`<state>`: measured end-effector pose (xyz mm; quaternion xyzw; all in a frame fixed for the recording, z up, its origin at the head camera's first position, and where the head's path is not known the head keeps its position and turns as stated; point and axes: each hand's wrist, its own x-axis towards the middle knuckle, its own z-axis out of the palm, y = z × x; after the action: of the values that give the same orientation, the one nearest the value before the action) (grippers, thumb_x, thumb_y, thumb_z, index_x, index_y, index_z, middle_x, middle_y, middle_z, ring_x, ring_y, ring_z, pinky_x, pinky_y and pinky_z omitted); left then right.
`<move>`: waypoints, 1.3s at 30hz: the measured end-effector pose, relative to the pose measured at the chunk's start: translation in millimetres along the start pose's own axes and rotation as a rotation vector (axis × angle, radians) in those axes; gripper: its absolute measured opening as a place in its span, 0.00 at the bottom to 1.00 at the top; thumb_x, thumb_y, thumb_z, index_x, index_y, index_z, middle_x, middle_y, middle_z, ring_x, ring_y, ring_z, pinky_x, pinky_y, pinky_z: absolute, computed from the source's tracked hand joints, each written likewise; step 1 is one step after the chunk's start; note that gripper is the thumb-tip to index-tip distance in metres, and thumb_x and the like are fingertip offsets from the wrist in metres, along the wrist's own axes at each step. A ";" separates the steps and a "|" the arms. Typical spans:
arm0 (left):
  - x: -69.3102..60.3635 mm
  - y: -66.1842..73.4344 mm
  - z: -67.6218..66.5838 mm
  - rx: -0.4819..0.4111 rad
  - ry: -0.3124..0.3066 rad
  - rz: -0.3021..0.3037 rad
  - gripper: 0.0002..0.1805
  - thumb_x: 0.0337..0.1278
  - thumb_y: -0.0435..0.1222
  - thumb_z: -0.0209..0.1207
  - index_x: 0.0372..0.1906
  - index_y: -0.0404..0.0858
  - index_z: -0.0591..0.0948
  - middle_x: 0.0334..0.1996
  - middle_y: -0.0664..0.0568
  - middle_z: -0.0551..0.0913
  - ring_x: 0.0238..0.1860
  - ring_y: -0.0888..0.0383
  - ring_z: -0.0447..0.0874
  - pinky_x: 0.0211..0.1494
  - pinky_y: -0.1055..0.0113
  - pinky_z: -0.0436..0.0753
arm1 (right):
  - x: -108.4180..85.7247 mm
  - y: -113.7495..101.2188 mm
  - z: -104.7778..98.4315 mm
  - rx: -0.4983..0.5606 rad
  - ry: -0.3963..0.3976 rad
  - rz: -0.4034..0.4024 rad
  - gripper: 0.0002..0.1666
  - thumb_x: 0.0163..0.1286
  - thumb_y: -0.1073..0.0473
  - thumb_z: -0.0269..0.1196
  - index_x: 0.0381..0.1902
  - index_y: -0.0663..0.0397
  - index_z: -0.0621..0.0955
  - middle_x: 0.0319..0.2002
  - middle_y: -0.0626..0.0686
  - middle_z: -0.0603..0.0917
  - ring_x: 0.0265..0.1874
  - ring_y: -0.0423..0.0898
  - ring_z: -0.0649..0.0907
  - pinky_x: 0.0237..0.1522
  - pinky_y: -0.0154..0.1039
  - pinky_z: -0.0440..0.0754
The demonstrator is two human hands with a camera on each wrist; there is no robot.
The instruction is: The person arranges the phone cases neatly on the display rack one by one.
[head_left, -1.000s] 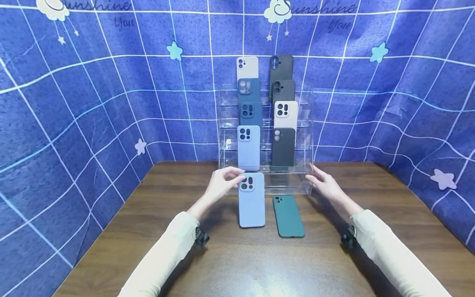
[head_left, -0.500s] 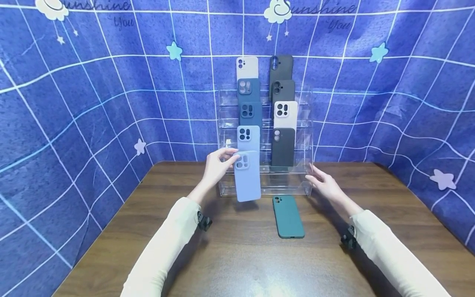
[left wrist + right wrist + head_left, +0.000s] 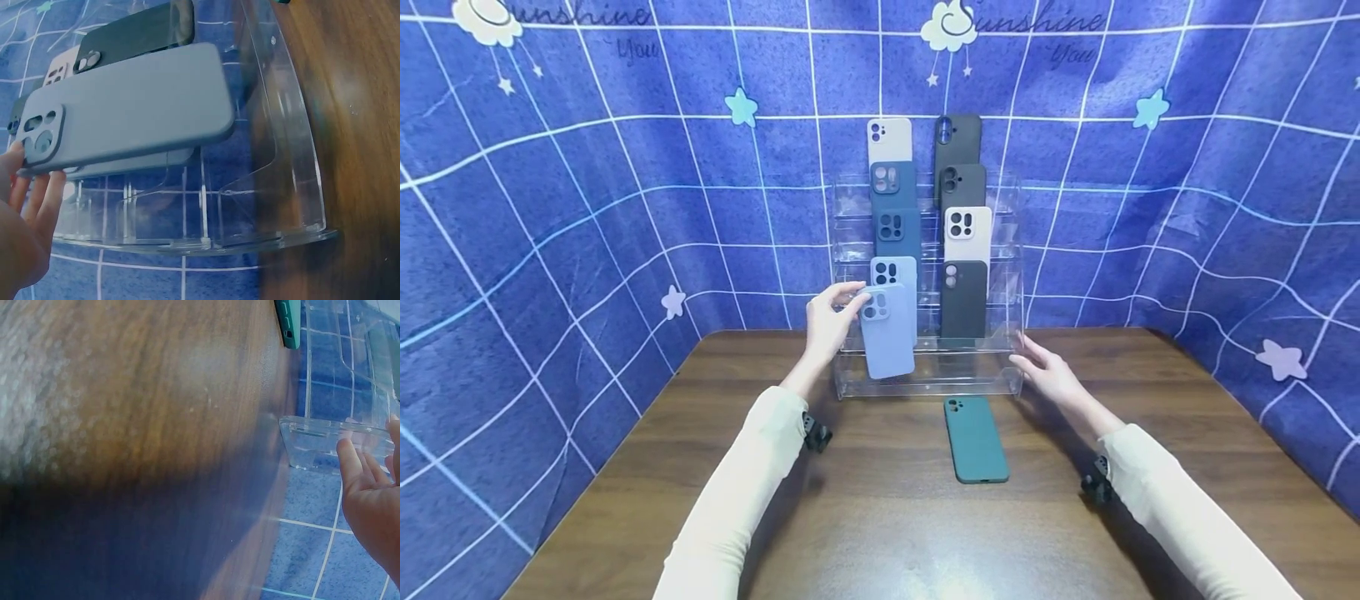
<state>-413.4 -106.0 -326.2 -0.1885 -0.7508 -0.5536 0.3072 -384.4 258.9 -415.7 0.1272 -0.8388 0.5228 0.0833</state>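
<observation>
My left hand (image 3: pixel 827 327) pinches a light blue phone case (image 3: pixel 891 343) by its camera-cutout end. The case hangs slightly tilted before the clear tiered stand (image 3: pixel 958 387), its lower end above the bottom tier. In the left wrist view, the thumb lies over the camera cutouts of the case (image 3: pixel 140 106) and fingers are behind it. Another light blue case (image 3: pixel 907 275) stands partly hidden behind it. At the stand's right side, my right hand (image 3: pixel 1051 377) rests with extended fingers against the clear side panel (image 3: pixel 312 444). A green phone case (image 3: pixel 977 442) lies flat in front of the stand.
Dark blue cases (image 3: pixel 898 232) and a white case (image 3: pixel 891 137) fill the stand's left column. Black cases (image 3: pixel 964 300) and another white case (image 3: pixel 970 233) form the right column. A blue patterned cloth (image 3: pixel 760 208) hangs behind the wooden table (image 3: pixel 880 517).
My left hand has lifted the light blue case off the table, up and forward to the stand's front. My right hand has stayed at the stand's side. The head view has shifted slightly.
</observation>
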 end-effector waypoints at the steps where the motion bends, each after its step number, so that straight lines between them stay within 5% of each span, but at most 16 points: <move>1: 0.1 -1.6 0.8 -0.013 0.013 0.000 0.15 0.51 0.43 0.67 0.44 0.41 0.85 0.36 0.44 0.87 0.25 0.43 0.84 0.17 0.72 0.78 | 0.2 0.4 0.0 0.000 0.001 0.002 0.38 0.70 0.49 0.56 0.72 0.54 0.56 0.65 0.65 0.66 0.58 0.61 0.75 0.57 0.45 0.77; 9: -1.3 -14.7 9.5 -0.029 0.051 -0.005 0.14 0.51 0.41 0.67 0.43 0.39 0.85 0.35 0.43 0.87 0.26 0.43 0.83 0.16 0.78 0.72 | 1.3 0.3 -0.5 -0.031 0.010 -0.002 0.38 0.70 0.49 0.56 0.72 0.54 0.57 0.64 0.65 0.68 0.55 0.60 0.77 0.56 0.46 0.78; 23: -7.2 -21.2 24.1 0.044 -0.023 -0.007 0.12 0.53 0.38 0.65 0.43 0.38 0.85 0.43 0.46 0.86 0.30 0.49 0.85 0.28 0.77 0.81 | 2.0 3.6 -0.1 -0.032 0.027 0.012 0.39 0.69 0.46 0.57 0.72 0.52 0.58 0.65 0.63 0.68 0.53 0.59 0.79 0.55 0.44 0.79; 29: -9.6 -25.9 22.4 0.089 -0.073 -0.004 0.12 0.55 0.35 0.64 0.45 0.37 0.84 0.44 0.45 0.85 0.36 0.49 0.85 0.36 0.68 0.84 | 1.2 3.0 0.0 -0.039 0.027 0.016 0.39 0.69 0.46 0.57 0.72 0.52 0.57 0.66 0.63 0.66 0.54 0.59 0.78 0.55 0.44 0.79; 34: -11.1 -30.0 18.8 0.083 -0.028 0.012 0.13 0.54 0.32 0.63 0.46 0.36 0.83 0.45 0.44 0.85 0.42 0.48 0.85 0.51 0.57 0.81 | 0.7 0.3 0.9 -0.046 0.024 -0.003 0.39 0.69 0.46 0.57 0.72 0.53 0.57 0.65 0.64 0.67 0.53 0.59 0.79 0.55 0.46 0.79; 39: -13.6 -29.2 17.9 0.053 -0.002 0.025 0.13 0.54 0.31 0.62 0.46 0.35 0.82 0.45 0.42 0.85 0.43 0.47 0.84 0.47 0.53 0.84 | -0.3 1.1 0.4 -0.038 0.029 -0.006 0.39 0.69 0.47 0.57 0.72 0.52 0.58 0.65 0.64 0.67 0.53 0.59 0.79 0.54 0.45 0.80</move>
<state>-426.1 -97.4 -359.8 -0.1903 -0.7629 -0.5294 0.3185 -384.4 259.1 -417.0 0.1202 -0.8469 0.5084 0.0995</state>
